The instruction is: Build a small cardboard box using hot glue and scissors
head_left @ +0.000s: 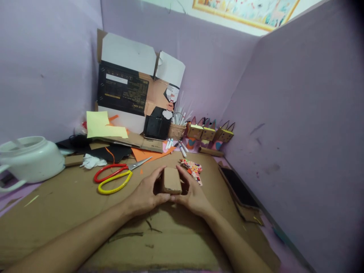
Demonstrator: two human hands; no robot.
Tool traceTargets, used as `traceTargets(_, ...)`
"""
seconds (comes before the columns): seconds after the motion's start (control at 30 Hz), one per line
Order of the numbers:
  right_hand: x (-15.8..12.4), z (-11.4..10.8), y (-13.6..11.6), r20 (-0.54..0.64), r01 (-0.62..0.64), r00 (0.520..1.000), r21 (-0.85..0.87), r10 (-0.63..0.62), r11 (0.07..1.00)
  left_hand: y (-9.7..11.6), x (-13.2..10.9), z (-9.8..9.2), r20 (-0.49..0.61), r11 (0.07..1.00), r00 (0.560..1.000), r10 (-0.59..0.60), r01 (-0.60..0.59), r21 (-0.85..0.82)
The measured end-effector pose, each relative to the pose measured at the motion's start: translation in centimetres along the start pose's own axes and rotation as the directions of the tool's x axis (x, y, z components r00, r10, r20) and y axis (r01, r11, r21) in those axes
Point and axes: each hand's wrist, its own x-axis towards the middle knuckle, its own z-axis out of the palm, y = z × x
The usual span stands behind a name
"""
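Observation:
Between both hands is a small brown cardboard box (172, 179), held just above the cardboard sheet (182, 235). My left hand (148, 193) grips its left side, thumb at the lower front edge. On the right side, my right hand (195, 193) curls round it in the same way, and the two thumb tips nearly meet below the box. Scissors (115, 178) with one red and one yellow handle lie to the left, blades spread a little. Just behind my right hand is a colourful patterned paper piece (193, 168).
A white pot (42, 159) stands at the left. Behind are yellow paper (98, 127), orange paper (150, 153), white crumpled tissue (93, 161), markers (182, 149) and several box-headed cardboard figures (209, 132). An opened carton (122, 83) leans on the wall. A dark phone (239, 185) lies right.

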Motion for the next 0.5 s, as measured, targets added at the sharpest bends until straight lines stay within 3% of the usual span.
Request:
traceTargets(0.13, 0.1, -0.17, 0.23, -0.016, 0.0, 1.0, 0.035, 0.001, 0.999, 0.21, 0.03, 0.26, -0.054, 0.998, 0.998, -0.016, 0.019, 0.063)
traceTargets(0.33, -0.15, -0.57, -0.06, 0.081, 0.01, 0.997, 0.127, -0.02, 0.992, 0.39, -0.08, 0.57, -0.061, 0.996, 0.998, 0.002, 0.004, 0.091)
traceTargets(0.5, -0.38, -0.53, 0.1, 0.037, 0.025, 0.999, 0.095, -0.028, 0.995, 0.62, -0.07, 0.71, -0.048, 0.993, 0.999, 0.006, 0.0, 0.119)
